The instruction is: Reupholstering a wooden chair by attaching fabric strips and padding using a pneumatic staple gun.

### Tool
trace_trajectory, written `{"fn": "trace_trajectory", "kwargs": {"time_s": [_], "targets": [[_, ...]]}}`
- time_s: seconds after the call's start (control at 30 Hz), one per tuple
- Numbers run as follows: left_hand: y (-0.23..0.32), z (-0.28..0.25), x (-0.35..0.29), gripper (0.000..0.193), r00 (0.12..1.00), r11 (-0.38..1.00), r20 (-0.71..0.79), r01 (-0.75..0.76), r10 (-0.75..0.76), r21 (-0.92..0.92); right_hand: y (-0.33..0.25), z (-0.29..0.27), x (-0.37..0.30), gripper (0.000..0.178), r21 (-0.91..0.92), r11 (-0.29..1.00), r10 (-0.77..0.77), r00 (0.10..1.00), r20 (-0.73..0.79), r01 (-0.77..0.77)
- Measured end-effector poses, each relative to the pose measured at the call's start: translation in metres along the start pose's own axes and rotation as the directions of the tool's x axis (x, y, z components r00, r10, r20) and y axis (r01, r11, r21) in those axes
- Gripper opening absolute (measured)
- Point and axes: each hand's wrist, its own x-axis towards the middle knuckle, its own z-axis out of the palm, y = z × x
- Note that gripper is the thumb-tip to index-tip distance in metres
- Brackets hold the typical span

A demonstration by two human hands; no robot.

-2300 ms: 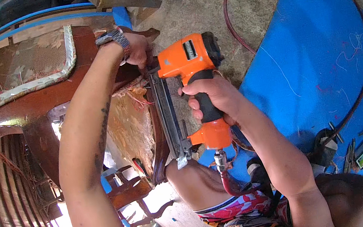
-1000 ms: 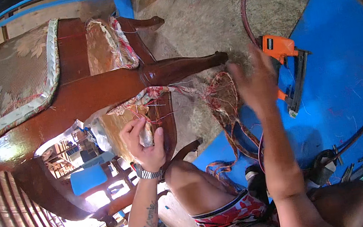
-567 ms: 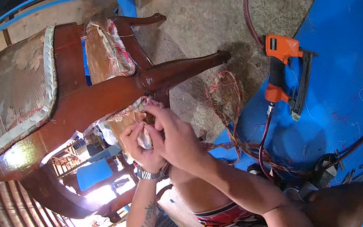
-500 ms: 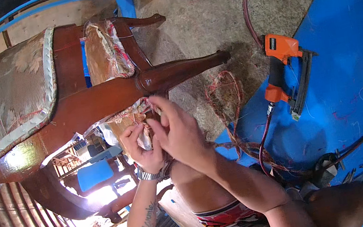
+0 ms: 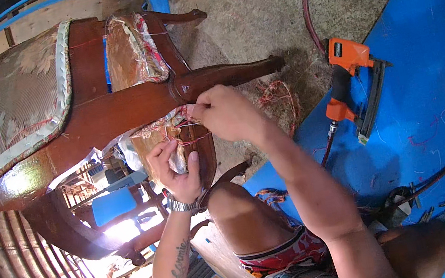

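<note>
Chair of dark polished wood (image 5: pixel 108 113) with worn patterned upholstery lies tipped across nine to twelve o'clock. Blue mat (image 5: pixel 432 100) at three o'clock carries an orange pneumatic stapler (image 5: pixel 350 81) on a red hose (image 5: pixel 309 9). Left hand (image 5: pixel 177 166) curls around frayed fabric (image 5: pixel 166 130) under the rail; right hand (image 5: pixel 224 112), at centre, pinches its red threads. A bare knee sits just below.
</note>
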Motion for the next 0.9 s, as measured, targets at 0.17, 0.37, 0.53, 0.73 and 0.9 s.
{"fn": "trace_trajectory", "kwargs": {"time_s": [0.17, 0.37, 0.53, 0.73, 0.9], "targets": [[0.001, 0.000, 0.002, 0.038, 1.000, 1.000, -0.008, -0.017, 0.017, -0.006, 0.020, 0.019, 0.003, 0.028, 0.317, 0.945, -0.054, 0.996, -0.077, 0.076], [0.012, -0.004, -0.002, 0.030, 0.987, 0.972, -0.023, -0.152, 0.159, 0.182, 0.022, 0.016, -0.007, 0.024, 0.170, 0.975, -0.112, 0.980, -0.167, 0.141], [0.063, 0.025, -0.057, 0.039, 0.960, 0.969, -0.240, 0.085, -0.142, -0.230, 0.018, 0.015, 0.001, 0.024, 0.230, 0.964, -0.117, 0.990, -0.075, 0.132], [0.095, 0.093, -0.040, 0.046, 0.719, 0.288, 0.143, 0.442, -0.680, -0.849, 0.030, 0.002, 0.007, 0.026, 0.523, 0.842, -0.014, 0.964, 0.266, -0.132], [0.072, 0.088, -0.030, 0.029, 0.790, 0.220, 0.139, 0.328, -0.597, -0.919, 0.017, -0.005, 0.008, 0.019, 0.401, 0.905, 0.010, 0.951, 0.310, -0.140]]}}
